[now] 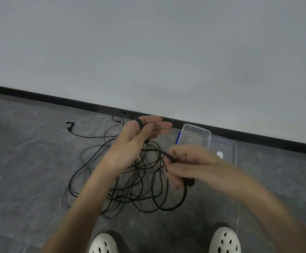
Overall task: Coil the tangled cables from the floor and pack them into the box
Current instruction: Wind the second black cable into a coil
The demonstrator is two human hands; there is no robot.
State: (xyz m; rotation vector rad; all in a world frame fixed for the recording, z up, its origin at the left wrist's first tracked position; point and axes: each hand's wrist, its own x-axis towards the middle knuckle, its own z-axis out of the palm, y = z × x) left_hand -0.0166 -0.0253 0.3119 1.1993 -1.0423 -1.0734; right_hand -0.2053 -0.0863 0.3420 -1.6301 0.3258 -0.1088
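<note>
Left hand was up, palm toward the camera, fingers mostly straight, thumb pinning a small black coil; right hand, blurred, had its fingers curled, pinching a strand off the tangled cables sprawled on the grey floor beneath both hands; the clear box sat open by the black skirting, lid beside it, its white label too blurred to read.
</note>
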